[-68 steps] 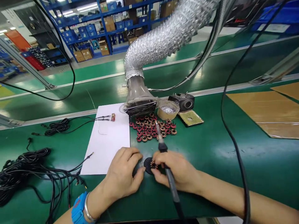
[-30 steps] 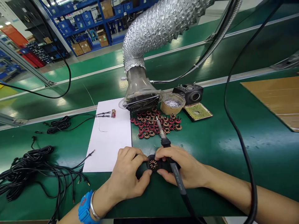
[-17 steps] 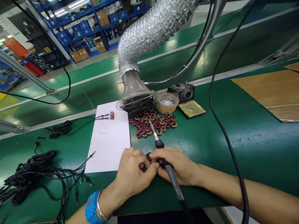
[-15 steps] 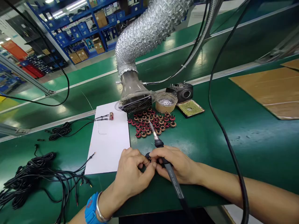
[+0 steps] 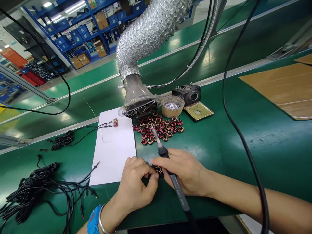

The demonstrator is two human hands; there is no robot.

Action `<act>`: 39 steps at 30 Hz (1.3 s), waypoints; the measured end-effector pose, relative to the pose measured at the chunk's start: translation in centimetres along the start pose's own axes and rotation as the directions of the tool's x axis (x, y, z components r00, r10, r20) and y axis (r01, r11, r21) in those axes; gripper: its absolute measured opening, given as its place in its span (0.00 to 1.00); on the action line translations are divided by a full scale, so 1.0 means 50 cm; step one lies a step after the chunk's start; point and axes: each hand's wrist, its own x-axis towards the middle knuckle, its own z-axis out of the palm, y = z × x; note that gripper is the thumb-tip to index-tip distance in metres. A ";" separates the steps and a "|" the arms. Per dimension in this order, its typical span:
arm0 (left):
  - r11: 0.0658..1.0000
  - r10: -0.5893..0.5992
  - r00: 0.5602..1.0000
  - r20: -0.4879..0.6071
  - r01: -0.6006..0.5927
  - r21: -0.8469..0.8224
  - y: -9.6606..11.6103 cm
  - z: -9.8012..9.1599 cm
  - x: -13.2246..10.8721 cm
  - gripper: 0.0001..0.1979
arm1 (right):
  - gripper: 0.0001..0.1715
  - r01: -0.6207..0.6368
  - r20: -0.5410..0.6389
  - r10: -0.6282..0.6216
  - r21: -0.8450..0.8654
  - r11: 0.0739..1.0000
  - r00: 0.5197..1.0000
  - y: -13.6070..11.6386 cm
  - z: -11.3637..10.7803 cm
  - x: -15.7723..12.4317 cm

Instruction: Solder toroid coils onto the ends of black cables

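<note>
My left hand [image 5: 137,183] is closed, its thumb and fingertips pinching the left side of a small round coil [image 5: 158,169]. My right hand [image 5: 186,172] wraps round a soldering iron [image 5: 176,187], whose metal tip points up and away over the pile. The right fingertips also touch the coil from above and the right. Beyond the hands lies a pile of red and copper-coloured coils [image 5: 159,130]. White paper [image 5: 114,146] lies to their left, with two small coils [image 5: 115,122] joined to black cables.
A fume extractor [image 5: 140,109] hangs over the pile's back edge. Behind it stand a round solder tub [image 5: 172,106], a black holder [image 5: 190,94] and a yellow sponge tray [image 5: 199,112]. Bundled black cables [image 5: 31,185] lie left, cardboard [image 5: 282,87] right. A hanging cable [image 5: 237,133] crosses the right side.
The coil between my fingers has turned, and its copper-wound face now shows. My hands have moved slightly, and the iron's tip has shifted a little left. The whole view has shifted slightly.
</note>
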 end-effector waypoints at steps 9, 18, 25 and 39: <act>0.996 -0.083 0.996 0.018 0.083 -0.026 -0.010 -0.009 0.008 0.06 | 0.33 0.048 -0.005 -0.048 0.220 0.974 0.999 0.005 -0.004 0.003; 0.998 0.065 0.997 -0.030 -0.065 -0.006 -0.020 -0.015 0.012 0.07 | 0.34 0.013 0.052 -0.023 0.186 0.982 0.998 0.028 -0.004 -0.002; 0.956 0.258 0.966 -0.030 -0.251 0.155 -0.037 -0.005 0.008 0.03 | 0.30 0.045 -0.062 -0.030 0.256 0.966 0.998 0.020 -0.007 -0.003; 0.952 0.275 0.946 -0.171 -0.244 0.183 -0.008 0.011 -0.006 0.01 | 0.16 0.240 0.015 -0.255 -0.388 0.890 0.967 -0.026 -0.012 0.023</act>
